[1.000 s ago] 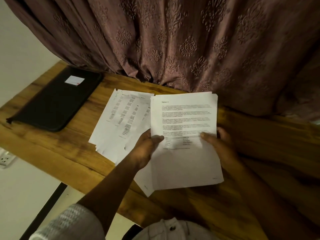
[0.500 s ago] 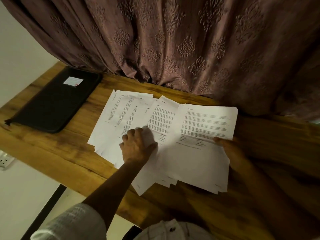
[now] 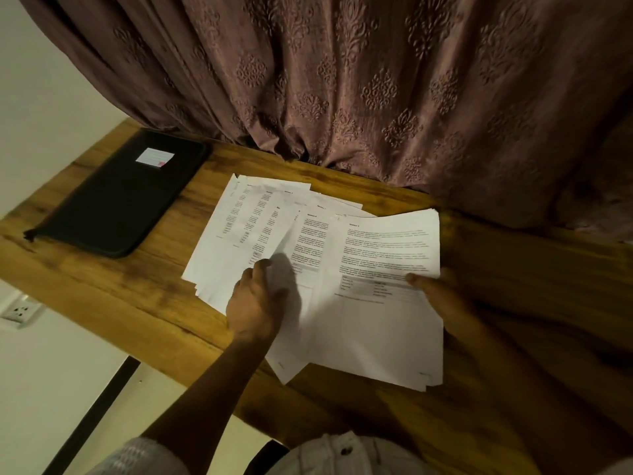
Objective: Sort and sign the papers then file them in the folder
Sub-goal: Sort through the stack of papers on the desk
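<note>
Several printed white sheets [image 3: 224, 245] lie fanned out on the wooden table [image 3: 102, 293], left of centre. My left hand [image 3: 255, 303] hovers over their near edge, fingers curled, pinching one sheet [image 3: 310, 248] that overlaps the fan. To the right, my right hand [image 3: 442, 299] holds a stack of papers [image 3: 376, 334], thumb pressed on the top page next to a small printed table. A closed black zip folder [image 3: 120, 200] with a white label lies flat at the far left of the table. No pen is in view.
A heavy patterned curtain [image 3: 376, 97] hangs right behind the table's back edge. A wall socket [image 3: 19, 310] sits below the table's left end. Bare wood shows between the folder and the papers and at the right.
My left hand took a sheet off the stack and carried it left onto the fanned papers. The stack in my right hand shifted right and now lies lower and tilted.
</note>
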